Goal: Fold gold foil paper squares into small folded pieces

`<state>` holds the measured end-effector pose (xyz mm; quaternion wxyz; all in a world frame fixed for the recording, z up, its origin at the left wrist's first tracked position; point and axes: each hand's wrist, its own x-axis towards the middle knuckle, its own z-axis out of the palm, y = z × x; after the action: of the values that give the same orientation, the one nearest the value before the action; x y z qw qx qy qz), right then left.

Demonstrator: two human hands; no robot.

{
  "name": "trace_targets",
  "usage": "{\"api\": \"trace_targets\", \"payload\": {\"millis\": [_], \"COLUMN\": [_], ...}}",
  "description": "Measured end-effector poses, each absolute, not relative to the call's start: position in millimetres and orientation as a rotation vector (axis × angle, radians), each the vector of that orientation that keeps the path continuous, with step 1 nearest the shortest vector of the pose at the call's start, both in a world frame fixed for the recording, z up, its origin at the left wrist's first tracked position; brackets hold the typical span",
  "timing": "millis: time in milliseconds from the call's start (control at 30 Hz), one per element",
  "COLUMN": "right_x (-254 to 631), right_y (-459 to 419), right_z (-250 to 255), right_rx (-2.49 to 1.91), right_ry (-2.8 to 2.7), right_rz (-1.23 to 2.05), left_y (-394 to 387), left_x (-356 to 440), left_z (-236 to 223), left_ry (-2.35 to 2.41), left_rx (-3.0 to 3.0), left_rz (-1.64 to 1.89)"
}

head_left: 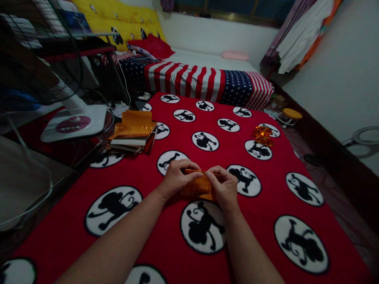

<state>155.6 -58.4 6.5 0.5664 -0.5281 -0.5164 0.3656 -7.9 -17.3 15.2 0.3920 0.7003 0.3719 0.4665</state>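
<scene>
My left hand and my right hand meet over the middle of a red blanket with monkey prints. Both pinch the top edge of a gold-orange paper sheet, which hangs folded between them just above the blanket. The fingers of both hands are closed on that edge. A stack of the same gold paper sheets lies at the blanket's left edge. A crumpled, folded gold paper piece sits on the blanket to the far right.
A standing fan with a white base is on the left. Behind the blanket lies a mattress with a stars-and-stripes cover and yellow pillows. A small yellow stool stands by the right wall.
</scene>
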Motion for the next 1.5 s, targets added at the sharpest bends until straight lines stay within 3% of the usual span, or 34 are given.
{"api": "trace_targets", "payload": {"millis": [833, 1267, 1500], "right_x": [157.2, 151.5, 150.0], "right_y": [-59.2, -61.3, -60.7], "right_z": [4.0, 7.6, 3.8], "right_rx": [-1.271, -1.279, -1.143], "right_ry": [-1.207, -1.38, -1.202], "right_rz": [0.754, 0.698, 0.826], "left_y": [-12.0, -17.4, -17.4], "left_x": [-15.9, -9.2, -9.6], "left_z": [12.1, 15.0, 10.9], "left_ry": [1.052, 0.939, 0.957], "left_rx": [1.729, 1.722, 1.715], "left_rz": [1.22, 0.988, 1.156]}}
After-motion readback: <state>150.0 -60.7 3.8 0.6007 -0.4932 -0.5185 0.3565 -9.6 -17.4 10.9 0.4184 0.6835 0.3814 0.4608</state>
